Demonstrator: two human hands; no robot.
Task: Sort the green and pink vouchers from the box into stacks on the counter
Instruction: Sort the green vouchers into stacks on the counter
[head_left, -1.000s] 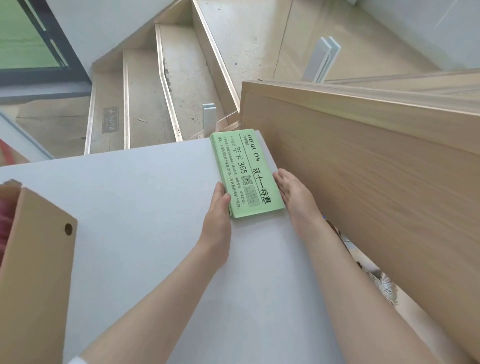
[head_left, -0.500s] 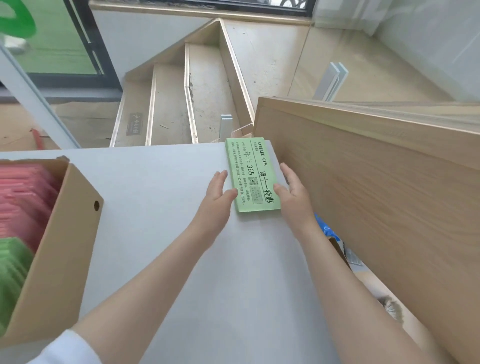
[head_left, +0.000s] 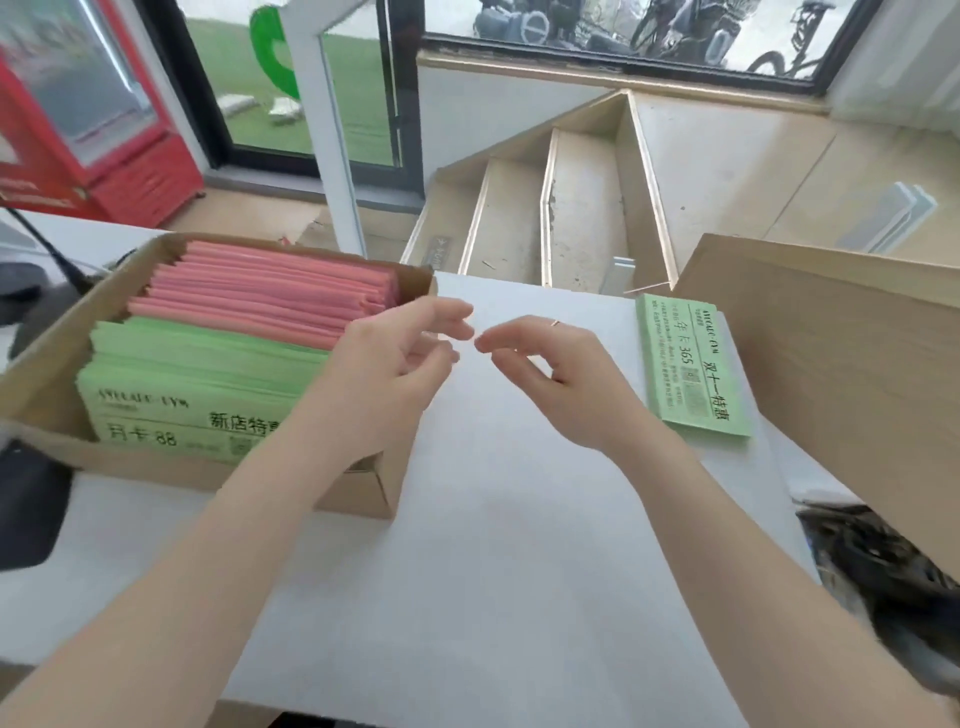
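Down at the bottom of the frame, two bare forearms rise over the white counter (head_left: 493, 597), nothing on that near stretch but the arms themselves; mid-frame now, both hands hover above the surface, fingertips almost meeting; the left hand (head_left: 387, 371) has loose, half-curled fingers and holds nothing, and it hangs right over the right-hand wall of the cardboard box (head_left: 47, 405); the right hand (head_left: 558, 382) is just as slack, fingers drooping, empty, a thin ring showing on one finger; over at the right of the frame lies the green stack (head_left: 688, 364), flat on the counter, long axis running from near to far, snug beside the wooden panel (head_left: 841, 374) and apart from both hands; swing left and the box sits with its supply: green vouchers (head_left: 197, 379) in the near half, printed face up, and pink vouchers (head_left: 270, 296) packed behind them toward the top of the frame, both lying with their long sides running left to right; so here's the call, and it's only a judgement: the next bundle lies to the left of the hands, the left hand is clearly the nearer one, already over the box edge, while the right would have to cross the gap; no pink stack is on the counter yet, so plenty of sorting looks left; farther off, wooden steps (head_left: 566, 208) and a red cabinet (head_left: 88, 104) at upper left
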